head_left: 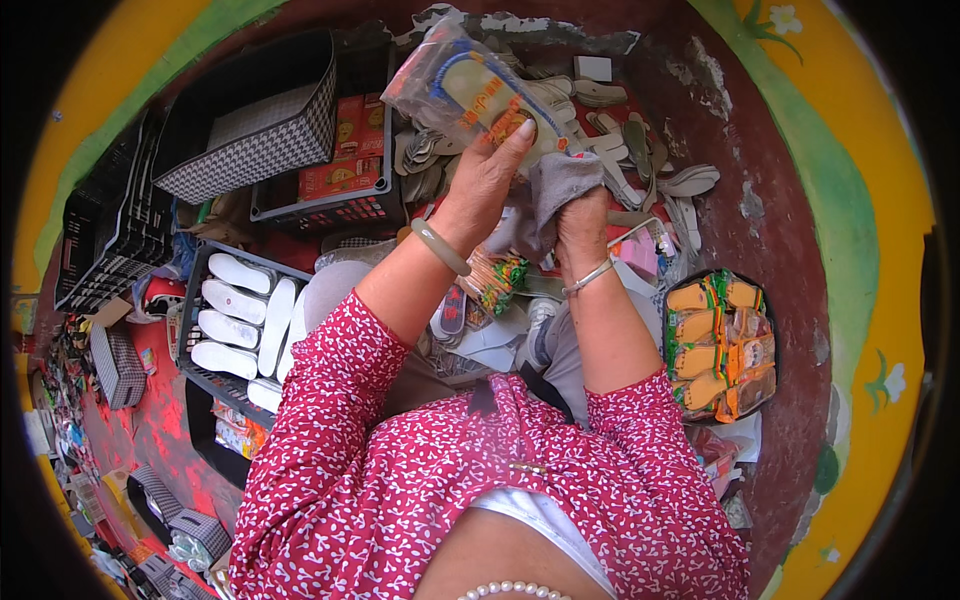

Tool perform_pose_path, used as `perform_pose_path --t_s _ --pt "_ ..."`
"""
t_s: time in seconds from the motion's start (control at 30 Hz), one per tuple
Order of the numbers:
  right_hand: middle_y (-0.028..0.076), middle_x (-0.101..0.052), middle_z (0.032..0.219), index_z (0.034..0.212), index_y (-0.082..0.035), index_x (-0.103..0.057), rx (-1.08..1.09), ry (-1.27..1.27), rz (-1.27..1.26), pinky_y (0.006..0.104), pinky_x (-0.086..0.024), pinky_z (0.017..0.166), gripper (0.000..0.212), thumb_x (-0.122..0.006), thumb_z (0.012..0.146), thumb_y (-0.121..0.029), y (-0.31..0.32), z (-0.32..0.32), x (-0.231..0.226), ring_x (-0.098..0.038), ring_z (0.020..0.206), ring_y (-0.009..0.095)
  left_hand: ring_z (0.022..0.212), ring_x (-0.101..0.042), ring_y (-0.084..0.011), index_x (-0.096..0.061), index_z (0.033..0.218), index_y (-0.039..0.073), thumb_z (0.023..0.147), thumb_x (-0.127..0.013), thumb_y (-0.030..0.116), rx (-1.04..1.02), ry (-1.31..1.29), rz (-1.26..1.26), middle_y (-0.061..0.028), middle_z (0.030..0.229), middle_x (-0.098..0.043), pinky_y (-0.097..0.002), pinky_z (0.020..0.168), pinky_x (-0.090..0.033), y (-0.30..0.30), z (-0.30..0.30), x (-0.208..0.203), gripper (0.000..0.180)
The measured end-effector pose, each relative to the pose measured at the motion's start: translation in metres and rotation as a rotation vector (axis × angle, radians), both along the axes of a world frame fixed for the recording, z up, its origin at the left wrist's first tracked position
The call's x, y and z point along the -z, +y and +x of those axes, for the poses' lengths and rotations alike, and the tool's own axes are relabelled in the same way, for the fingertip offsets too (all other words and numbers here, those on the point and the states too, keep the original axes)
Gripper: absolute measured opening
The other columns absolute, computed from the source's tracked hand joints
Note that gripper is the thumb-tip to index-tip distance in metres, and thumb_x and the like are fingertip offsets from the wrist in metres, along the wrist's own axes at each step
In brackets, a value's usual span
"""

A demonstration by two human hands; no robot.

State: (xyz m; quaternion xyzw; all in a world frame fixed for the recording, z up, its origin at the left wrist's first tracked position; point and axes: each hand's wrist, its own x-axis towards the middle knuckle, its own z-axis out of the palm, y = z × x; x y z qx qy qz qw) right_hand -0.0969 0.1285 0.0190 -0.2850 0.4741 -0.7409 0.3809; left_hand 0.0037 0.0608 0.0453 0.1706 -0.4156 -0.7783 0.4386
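Up at the far middle, my left hand (482,180) grips a clear plastic bag (440,82) with orange printing, its thumb pressed along the front. Inside the bag shows a pale insole (478,85) with a blue edge. Just to the right, my right hand (582,228) is closed round a grey cloth (562,188), which bunches up over its fingers and lies close to the bag's lower end. The cloth hides most of the right fingers. Below the hands, between my knees, sits a bundle of thin sticks with green and orange wrapping (497,275).
Loose grey insoles (640,150) are heaped beyond my hands. A crate of white insoles (232,300) stands at the left, a basket of packaged yellow insoles (715,345) at the right. A checked box (250,150) rests on a black crate (330,212) with red packets, far left.
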Motion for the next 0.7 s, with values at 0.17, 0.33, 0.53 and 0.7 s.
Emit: perform_pose_path --t_s 0.17,0.33,0.53,0.7 --pt "-0.001 -0.055 0.087 0.099 -0.006 -0.055 0.055 0.303 -0.035 0.0231 -0.045 0.065 0.013 -0.055 0.087 -0.012 0.005 -0.019 0.007 -0.053 0.077 0.008 0.095 -0.056 -0.0174 -0.047 0.116 0.003 0.088 -0.057 0.023 0.030 0.188 0.235 -0.0069 0.104 -0.058 -0.0328 0.082 -0.045 -0.016 0.009 0.003 0.036" --pt "0.005 -0.060 0.092 0.098 -0.003 -0.057 0.304 1.202 0.125 0.0270 -0.047 0.073 0.016 -0.054 0.084 -0.009 -0.002 -0.035 0.031 -0.058 0.082 0.016 0.093 -0.060 -0.0233 -0.048 0.109 0.001 0.089 -0.053 0.014 0.045 0.284 0.332 -0.0110 0.102 -0.058 -0.0397 0.082 -0.050 -0.026 0.013 0.006 0.024" --pt "0.000 -0.057 0.089 0.099 -0.006 -0.057 0.206 0.339 -0.051 0.0248 -0.045 0.071 0.013 -0.052 0.089 -0.013 0.006 -0.017 0.008 -0.054 0.080 0.009 0.093 -0.059 -0.0251 -0.049 0.107 -0.002 0.090 -0.050 0.011 0.048 0.305 0.373 -0.0119 0.102 -0.058 -0.0422 0.083 -0.049 -0.027 0.016 0.002 0.022" --pt "0.003 -0.062 0.087 0.097 -0.001 -0.059 0.294 0.613 -0.031 0.0257 -0.047 0.067 0.015 -0.057 0.084 -0.008 0.005 -0.017 0.005 -0.058 0.075 0.012 0.096 -0.058 -0.0251 -0.049 0.110 -0.003 0.091 -0.049 0.012 0.033 0.282 0.371 -0.0126 0.104 -0.058 -0.0416 0.085 -0.048 -0.030 0.017 0.004 0.024"
